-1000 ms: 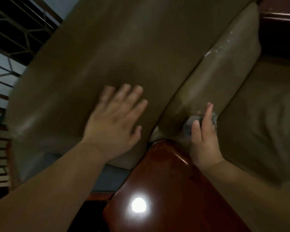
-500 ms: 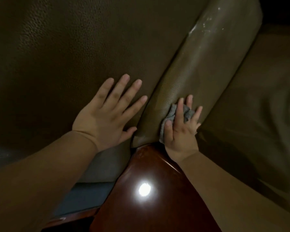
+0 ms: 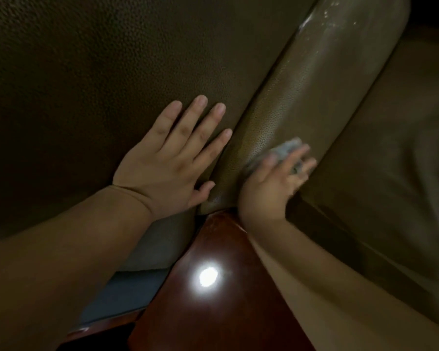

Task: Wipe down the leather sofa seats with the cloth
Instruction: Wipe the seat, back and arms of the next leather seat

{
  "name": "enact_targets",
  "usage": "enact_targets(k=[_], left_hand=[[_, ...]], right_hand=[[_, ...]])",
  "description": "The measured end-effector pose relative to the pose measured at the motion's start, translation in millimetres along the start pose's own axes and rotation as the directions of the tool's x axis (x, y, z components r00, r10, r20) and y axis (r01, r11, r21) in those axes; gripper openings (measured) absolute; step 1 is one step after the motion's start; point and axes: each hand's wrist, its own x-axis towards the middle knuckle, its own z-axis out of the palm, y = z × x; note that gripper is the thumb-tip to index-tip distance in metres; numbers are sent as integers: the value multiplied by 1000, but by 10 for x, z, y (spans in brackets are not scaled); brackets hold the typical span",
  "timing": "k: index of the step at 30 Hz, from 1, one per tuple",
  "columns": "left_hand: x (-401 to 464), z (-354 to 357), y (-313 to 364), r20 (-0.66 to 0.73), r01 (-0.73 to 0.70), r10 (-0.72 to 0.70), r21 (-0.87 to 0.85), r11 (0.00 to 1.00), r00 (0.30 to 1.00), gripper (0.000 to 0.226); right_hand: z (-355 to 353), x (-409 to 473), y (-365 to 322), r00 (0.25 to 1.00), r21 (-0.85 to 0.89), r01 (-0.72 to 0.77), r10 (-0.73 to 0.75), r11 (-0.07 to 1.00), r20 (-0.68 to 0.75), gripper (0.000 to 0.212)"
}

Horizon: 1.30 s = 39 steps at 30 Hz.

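Two hands work: the left hand [image 3: 171, 160] lies flat, fingers straight, on the cushion [image 3: 99, 84]; the right hand [image 3: 274, 181], blurred, presses the cloth [image 3: 288, 148], soft and light, easily bunched under its fingers.

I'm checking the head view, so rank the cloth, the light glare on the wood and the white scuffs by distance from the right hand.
1. Cloth: under the right hand.
2. Light glare: below-left, on the wooden armrest.
3. White scuffs: top, on the leather roll.

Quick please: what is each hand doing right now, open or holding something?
Left hand: open, flat on the brown leather cushion.
Right hand: open, straight fingers pressing the grey cloth on the leather.
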Motion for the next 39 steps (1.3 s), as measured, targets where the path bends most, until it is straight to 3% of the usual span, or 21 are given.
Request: enact_targets(k=[1,2,3,4,8,10,12,15,17,20,23,25,27,29,32,35,36,39], left_hand=[[9,10,20,-15,7,-7,-5,1000,1000,86],[22,16,31,-25,11,-11,-11,1000,1000,83],[26,18,29,-21,15,-15,-13,1000,1000,82],[24,13,23,-11,17,-17,-20,1000,1000,82],[12,8,33,1,20,-20,-5,1000,1000,87],[17,0,36,2,14,-14,-17,1000,1000,87],[15,-10,40,3,16,-16,-20,1000,1000,86],[9,-15,54,3,14,-14,4,1000,1000,84],[4,-8,49,8,11,-11,11,1000,1000,83],[13,9,42,-1,21,-21,-7,1000,1000,85],[24,-3,42,11,17,-17,-10,1000,1000,86],[25,-14,42,18,17,-17,-18,1000,1000,86],[14,-28,49,27,16,-16,-9,1000,999,86],[9,-12,48,15,18,-18,0,1000,1000,86],[9,-4,35,17,20,-19,-10,1000,1000,86],[5,12,42,1,20,-20,-25,999,1000,86],[10,15,44,-4,20,-20,-23,1000,1000,86],[5,15,47,-4,26,-26,-36,999,1000,86]], right_hand=[[35,-169,-4,959,-75,281,-276,957,68,69],[64,-287,14,864,-151,501,-482,852,144,70],[84,-326,36,801,-198,598,-566,777,198,70],[81,-288,32,795,-224,606,-569,764,210,69],[-28,76,-27,877,-178,479,-473,859,79,66],[-30,147,-8,959,-41,282,-283,959,-30,66],[25,3,32,980,39,193,-191,980,-55,71],[123,-392,177,942,-72,330,-324,941,85,94],[129,-381,166,933,-118,349,-333,930,135,100],[27,147,-97,955,-78,296,-295,952,26,90],[-23,365,-251,986,8,151,-150,989,-78,80],[44,-12,-113,979,-22,202,-202,979,-30,85],[107,-459,99,941,-59,325,-317,944,116,92],[71,-365,201,943,-94,316,-302,944,141,87],[-137,378,54,999,-118,21,-18,993,33,68],[-196,703,88,951,70,-307,308,949,-2,58],[-149,606,139,931,87,-363,365,928,0,59],[57,119,230,930,64,-351,340,934,139,68]])
